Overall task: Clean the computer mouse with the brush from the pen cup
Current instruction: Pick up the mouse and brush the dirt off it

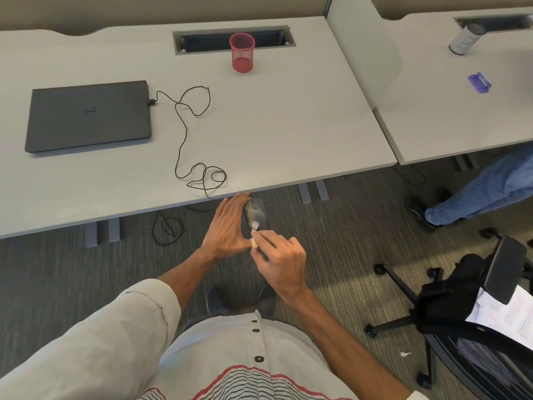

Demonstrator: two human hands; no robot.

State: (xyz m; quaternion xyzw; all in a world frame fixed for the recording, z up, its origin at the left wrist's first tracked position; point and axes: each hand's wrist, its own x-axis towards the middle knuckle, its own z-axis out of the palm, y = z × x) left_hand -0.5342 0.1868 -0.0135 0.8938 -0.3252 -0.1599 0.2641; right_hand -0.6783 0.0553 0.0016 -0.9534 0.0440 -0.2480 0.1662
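— While the person stood off the near edge of the desk point(259, 134), where was the mouse point(257, 214)?

— Off the desk altogether. The left hand point(227, 226) held it up over the carpet, just past the near edge, fingers stretched flat along its left side and cupping it from behind. How tightly it gripped I couldn't tell, since the far side of the hand was hidden.

— And the brush point(255, 232)?

— Pinched in the right hand point(281, 262), thumb and fingertips closed on the pale handle. The bristles touched the mouse's top, near its middle.

— So the fetching was over?

— I'd judge so. The red pen cup point(242, 53) stood at the far edge of the desk, by the cable slot, well apart from both hands, and it looked empty. The brush was out and already on the mouse.

— Anything else on the desk?

— A shut laptop point(88, 115) towards the left edge, with the mouse cord point(187, 131) trailing from its right side in loops to the near edge and dropping over it.

— What remained, then?

— The sweeping itself seemed under way; how much of the shell was clean, the view didn't show. Presumably the rest of the surface, then mouse back on the desk and brush back in the cup.
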